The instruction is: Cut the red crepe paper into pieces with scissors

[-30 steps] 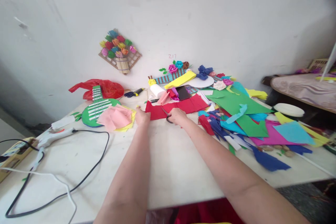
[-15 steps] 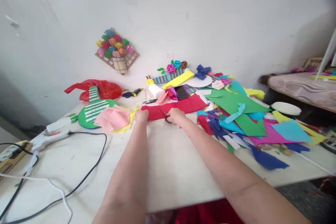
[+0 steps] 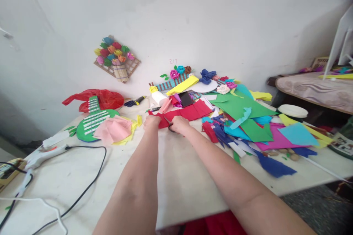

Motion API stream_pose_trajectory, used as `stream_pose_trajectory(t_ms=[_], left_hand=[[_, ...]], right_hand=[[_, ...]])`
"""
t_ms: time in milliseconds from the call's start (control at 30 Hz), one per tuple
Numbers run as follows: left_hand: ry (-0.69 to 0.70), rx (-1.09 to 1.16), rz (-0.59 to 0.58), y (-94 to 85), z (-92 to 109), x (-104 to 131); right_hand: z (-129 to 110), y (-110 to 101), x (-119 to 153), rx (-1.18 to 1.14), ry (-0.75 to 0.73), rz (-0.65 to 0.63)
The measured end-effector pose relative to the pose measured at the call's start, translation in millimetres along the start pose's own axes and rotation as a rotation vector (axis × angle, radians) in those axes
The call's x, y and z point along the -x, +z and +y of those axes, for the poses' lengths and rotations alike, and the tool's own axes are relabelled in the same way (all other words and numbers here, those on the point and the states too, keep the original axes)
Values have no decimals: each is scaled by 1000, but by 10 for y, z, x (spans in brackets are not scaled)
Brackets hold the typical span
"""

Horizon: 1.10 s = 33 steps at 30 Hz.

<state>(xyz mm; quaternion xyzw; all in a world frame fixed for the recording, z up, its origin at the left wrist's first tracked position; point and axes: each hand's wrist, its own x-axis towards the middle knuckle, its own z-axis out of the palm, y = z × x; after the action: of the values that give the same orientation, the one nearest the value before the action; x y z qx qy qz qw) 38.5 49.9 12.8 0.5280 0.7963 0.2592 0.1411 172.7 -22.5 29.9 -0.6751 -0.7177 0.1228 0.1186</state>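
Note:
A long strip of red crepe paper [image 3: 195, 111] lies across the table in front of me. My left hand [image 3: 151, 122] is closed on its left end. In my right hand [image 3: 179, 123] is a pair of dark-handled scissors [image 3: 171, 127], fingers wrapped round the handles. The blades point up and left over the red paper, close to my left hand. Left of my hands sits a crumpled pink paper [image 3: 114, 129] on yellow paper, overlapping a green guitar-shaped piece [image 3: 93, 121] with white sticks.
Coloured paper scraps, among them a green sheet [image 3: 245, 104], pile up at the right. A glue gun [image 3: 46, 156] and its black cord [image 3: 103, 161] lie at the left. Pliers [image 3: 134, 101] and a red plastic bag [image 3: 107, 99] are behind. The table's front edge is near me.
My left hand has shifted right along the red paper, covering more of its left end, nearer the scissors. The whole view has turned slightly to the right.

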Motion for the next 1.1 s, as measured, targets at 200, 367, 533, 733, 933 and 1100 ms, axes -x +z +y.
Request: stream_pose_trajectory(t_ms=[200,367,533,733,933,1100], left_hand=[[-77,-59,-110,-79,51,15],[-47,-69,-77,-78,96,100],[-25,-60,-102,-42,138,118],[0,-85,-170,-5,130,74],[29,-120,-164,-6,142,94],[21,-110,-160,-29,141,126]], right_hand=[[-6,-10,8,-25,11,5],[-9,-18,32,-22,6,22],[-4,-16,17,-22,7,16],[6,1,-22,-37,21,-15],[19,9,-12,-47,15,4],[37,52,-59,-33,5,17]])
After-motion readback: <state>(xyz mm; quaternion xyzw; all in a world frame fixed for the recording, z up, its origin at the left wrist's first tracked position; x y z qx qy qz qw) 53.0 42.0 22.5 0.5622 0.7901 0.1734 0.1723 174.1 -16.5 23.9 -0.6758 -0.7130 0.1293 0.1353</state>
